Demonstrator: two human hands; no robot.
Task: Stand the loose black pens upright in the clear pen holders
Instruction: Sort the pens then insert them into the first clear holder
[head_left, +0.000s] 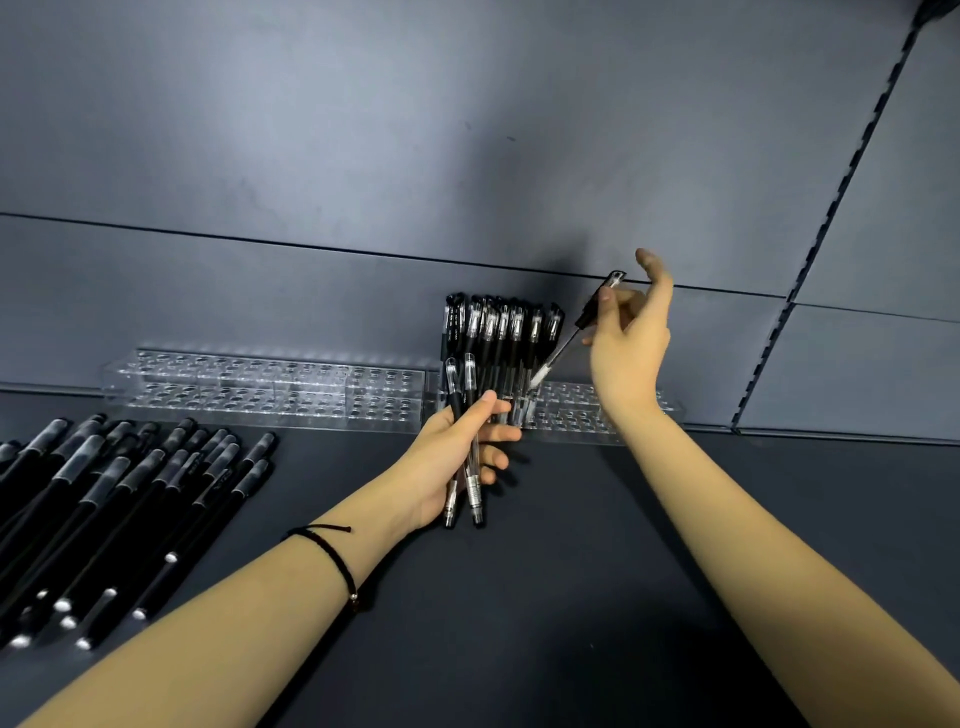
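Observation:
My left hand grips two black pens, caps up, just in front of the clear holders. My right hand pinches one black pen near its cap; the pen tilts, with its tip down at the right clear pen holder. Several black pens stand upright at that holder's left end. The left clear pen holder shows rows of bare holes. A pile of loose black pens lies on the dark shelf at the left.
The dark shelf surface runs under both forearms. A grey back panel rises right behind the holders. A slotted upright rail runs down the right side. My left wrist wears a black cord bracelet.

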